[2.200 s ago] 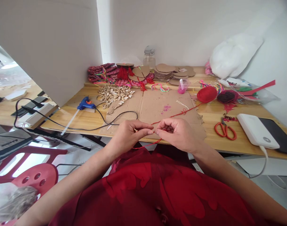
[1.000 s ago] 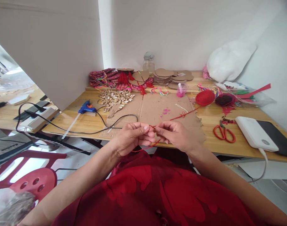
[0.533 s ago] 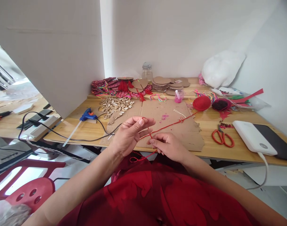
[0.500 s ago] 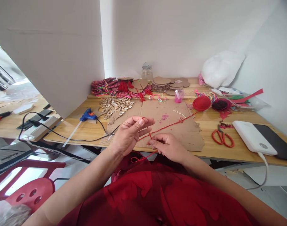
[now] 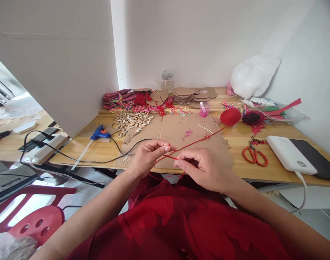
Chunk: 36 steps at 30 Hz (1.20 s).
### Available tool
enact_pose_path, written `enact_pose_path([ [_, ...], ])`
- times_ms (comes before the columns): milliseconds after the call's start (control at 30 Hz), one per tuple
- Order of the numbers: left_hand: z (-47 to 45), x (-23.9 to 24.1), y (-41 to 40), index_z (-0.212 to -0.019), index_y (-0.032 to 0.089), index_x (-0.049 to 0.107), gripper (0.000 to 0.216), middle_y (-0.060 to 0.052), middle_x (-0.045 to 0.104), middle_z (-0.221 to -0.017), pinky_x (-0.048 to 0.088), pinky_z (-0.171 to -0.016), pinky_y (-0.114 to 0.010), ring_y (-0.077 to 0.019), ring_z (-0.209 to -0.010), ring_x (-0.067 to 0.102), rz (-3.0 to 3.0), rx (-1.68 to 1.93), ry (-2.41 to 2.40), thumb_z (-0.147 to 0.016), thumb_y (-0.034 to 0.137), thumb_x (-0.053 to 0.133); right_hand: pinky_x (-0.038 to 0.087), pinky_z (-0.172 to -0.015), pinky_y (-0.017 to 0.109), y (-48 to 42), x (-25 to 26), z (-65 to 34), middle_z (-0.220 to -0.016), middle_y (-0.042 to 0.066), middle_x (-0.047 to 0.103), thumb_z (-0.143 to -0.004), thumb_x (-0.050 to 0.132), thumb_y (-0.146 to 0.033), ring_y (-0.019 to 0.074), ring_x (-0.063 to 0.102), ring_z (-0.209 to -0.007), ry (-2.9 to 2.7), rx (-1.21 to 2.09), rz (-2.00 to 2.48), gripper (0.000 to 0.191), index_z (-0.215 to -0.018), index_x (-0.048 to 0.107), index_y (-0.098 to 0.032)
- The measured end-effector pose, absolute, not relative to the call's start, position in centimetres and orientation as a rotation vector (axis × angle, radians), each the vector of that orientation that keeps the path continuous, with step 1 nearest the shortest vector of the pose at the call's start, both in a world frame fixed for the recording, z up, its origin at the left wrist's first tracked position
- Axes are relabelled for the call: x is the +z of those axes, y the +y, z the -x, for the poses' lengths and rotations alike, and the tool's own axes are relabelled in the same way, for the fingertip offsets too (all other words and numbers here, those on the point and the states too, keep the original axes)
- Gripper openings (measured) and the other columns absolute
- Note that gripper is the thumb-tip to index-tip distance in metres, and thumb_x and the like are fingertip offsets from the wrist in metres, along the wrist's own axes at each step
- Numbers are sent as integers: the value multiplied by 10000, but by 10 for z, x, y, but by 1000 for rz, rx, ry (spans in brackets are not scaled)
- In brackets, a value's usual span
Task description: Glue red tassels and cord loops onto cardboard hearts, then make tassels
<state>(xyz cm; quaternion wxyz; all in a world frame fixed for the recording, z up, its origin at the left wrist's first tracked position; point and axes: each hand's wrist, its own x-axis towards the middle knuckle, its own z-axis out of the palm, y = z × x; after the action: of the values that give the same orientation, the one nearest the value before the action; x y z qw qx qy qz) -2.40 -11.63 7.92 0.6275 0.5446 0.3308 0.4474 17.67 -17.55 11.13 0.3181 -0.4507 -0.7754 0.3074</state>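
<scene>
Red yarn [image 5: 192, 144] runs from a red yarn ball [image 5: 230, 116] on the right across a cardboard sheet [image 5: 178, 126] toward my hands. My left hand [image 5: 151, 155] pinches the yarn between thumb and fingers over the sheet's front edge. Close beside it, my right hand [image 5: 201, 166] is closed on the yarn too, thumb against forefinger. A short length of yarn is stretched between the two hands. More red yarn hangs below them, in front of the red clothing.
Left of the sheet are a pile of pale seed-like pieces [image 5: 133, 122], a blue glue gun [image 5: 100, 133] and a power strip [image 5: 47, 146]. Red-handled scissors [image 5: 255, 156] and a white power bank [image 5: 290, 154] lie right. Stacked cardboard discs [image 5: 183, 95] stand behind.
My left hand has lowered and its fingers have closed more. My right hand has moved slightly right and up, and the yarn between the hands now lies nearly level.
</scene>
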Motion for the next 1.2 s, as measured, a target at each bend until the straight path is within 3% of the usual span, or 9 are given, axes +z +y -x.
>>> enact_pose_path([
  [167, 23, 73, -121, -821, 150, 746, 248, -39, 766, -820, 529, -808, -254, -124, -771, 706, -1093, 847, 775, -729, 344, 870, 316, -537, 267, -163, 128, -185, -635, -35, 577, -964, 575, -311, 103, 447, -568, -2062, 764, 1078, 220, -831, 712, -202],
  [300, 22, 72, -125, -832, 155, 736, 271, -67, 776, -866, 537, -855, -314, -182, -875, 739, -986, 732, 789, -722, 358, 877, 326, -554, 264, -152, 137, -189, -643, -32, 589, -947, 591, -262, 104, 459, -584, -2049, 683, 1032, 201, -807, 722, -202],
  [433, 21, 74, -125, -792, 142, 712, 308, -62, 769, -814, 549, -891, -387, -229, -847, 758, -875, 688, 740, -666, 336, 915, 338, -566, 259, -143, 136, -191, -651, -31, 580, -950, 595, -282, 106, 460, -599, -2002, 670, 1040, 197, -814, 711, -198],
  [700, 18, 80, -129, -786, 114, 730, 304, -81, 766, -802, 573, -869, -401, -262, -838, 764, -861, 648, 693, -651, 303, 926, 352, -583, 263, -124, 125, -190, -682, -19, 560, -952, 595, -321, 109, 446, -623, -1883, 708, 938, 231, -805, 682, -166],
  [833, 19, 95, -131, -779, 109, 734, 283, -74, 754, -799, 579, -900, -448, -311, -934, 753, -837, 635, 588, -684, 312, 907, 359, -604, 271, -115, 105, -187, -688, -14, 557, -920, 621, -454, 121, 458, -649, -1764, 888, 959, 325, -769, 670, -170],
  [967, 23, 110, -125, -814, 110, 727, 261, -53, 735, -838, 576, -944, -470, -296, -1004, 732, -798, 772, 495, -734, 311, 875, 318, -548, 260, -119, 71, -180, -651, -36, 495, -857, 650, -595, 106, 399, -591, -1591, 1216, 984, 428, -749, 648, -180],
  [1067, 27, 116, -119, -839, 144, 712, 228, -16, 720, -858, 578, -948, -481, -273, -1018, 727, -764, 900, 449, -756, 297, 859, 306, -497, 253, -129, 48, -171, -628, -50, 465, -912, 585, -574, 95, 367, -520, -1556, 1322, 1022, 407, -852, 666, -180],
  [1200, 27, 117, -113, -850, 187, 712, 171, 19, 717, -867, 584, -934, -482, -270, -1057, 717, -762, 1052, 454, -781, 278, 838, 379, -544, 259, -146, 42, -160, -643, -25, 532, -940, 571, -475, 114, 466, -564, -1592, 1380, 1049, 342, -890, 703, -163],
])
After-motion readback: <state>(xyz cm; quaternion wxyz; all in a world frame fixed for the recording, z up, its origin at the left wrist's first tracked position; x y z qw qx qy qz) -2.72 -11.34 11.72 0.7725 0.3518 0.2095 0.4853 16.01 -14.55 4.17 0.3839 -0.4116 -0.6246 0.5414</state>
